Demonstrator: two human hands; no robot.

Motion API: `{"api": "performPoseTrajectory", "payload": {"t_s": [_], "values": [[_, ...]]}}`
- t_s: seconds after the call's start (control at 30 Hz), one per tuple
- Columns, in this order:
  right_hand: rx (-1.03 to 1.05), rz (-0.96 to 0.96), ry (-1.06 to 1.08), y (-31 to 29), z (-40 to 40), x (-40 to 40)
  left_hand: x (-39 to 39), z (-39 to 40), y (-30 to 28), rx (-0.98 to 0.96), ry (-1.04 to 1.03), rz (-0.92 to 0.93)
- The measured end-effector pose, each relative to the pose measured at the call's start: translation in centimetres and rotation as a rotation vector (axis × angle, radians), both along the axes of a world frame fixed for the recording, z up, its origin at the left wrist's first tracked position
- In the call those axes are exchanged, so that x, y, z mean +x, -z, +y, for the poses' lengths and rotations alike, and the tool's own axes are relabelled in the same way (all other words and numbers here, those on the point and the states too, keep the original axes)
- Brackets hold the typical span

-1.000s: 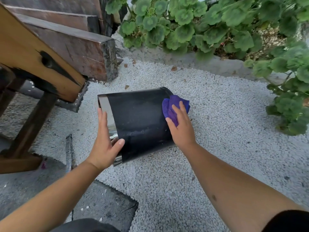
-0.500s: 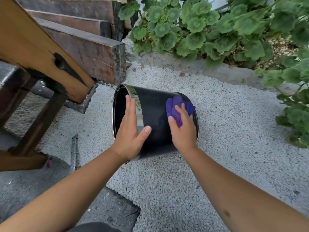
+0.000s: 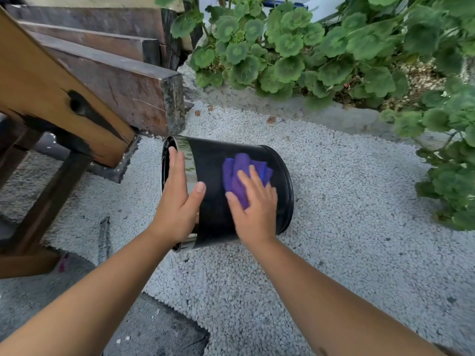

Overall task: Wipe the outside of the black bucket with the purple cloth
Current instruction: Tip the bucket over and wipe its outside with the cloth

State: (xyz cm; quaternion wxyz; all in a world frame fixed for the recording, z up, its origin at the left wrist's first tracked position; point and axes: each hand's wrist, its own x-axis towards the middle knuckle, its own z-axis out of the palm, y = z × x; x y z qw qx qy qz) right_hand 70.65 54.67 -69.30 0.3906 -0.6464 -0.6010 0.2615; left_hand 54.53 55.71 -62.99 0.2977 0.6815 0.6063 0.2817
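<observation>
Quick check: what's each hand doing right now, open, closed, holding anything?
Left hand: open, flat against the black bucket near its rim, steadying it.
Right hand: open, pressing the purple cloth onto the bucket's side.

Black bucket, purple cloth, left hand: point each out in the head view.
black bucket [image 3: 213, 160]: head view, bare black side wall near the chrome band.
purple cloth [image 3: 235, 173]: head view, bunched middle above the fingers.
left hand [image 3: 178, 201]: head view, back of the hand.

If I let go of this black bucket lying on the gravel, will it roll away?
Probably a little. The bucket lies on its side, so its round wall could roll. Its tapered shape would likely curve it, and the gravel should slow it. The left hand steadies it.
</observation>
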Motion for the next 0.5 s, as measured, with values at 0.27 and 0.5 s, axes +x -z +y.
{"api": "performPoseTrajectory", "payload": {"t_s": [0.27, 0.5], "values": [[-0.338, 0.168, 0.262, 5.0, 0.6, 5.7, 2.5, -0.1, -0.7, 0.057, -0.026, 0.092], [-0.338, 0.224, 0.254, 5.8, 0.6, 7.0, 1.6, -3.0, 0.0, 0.201, 0.190, 0.257]]}}
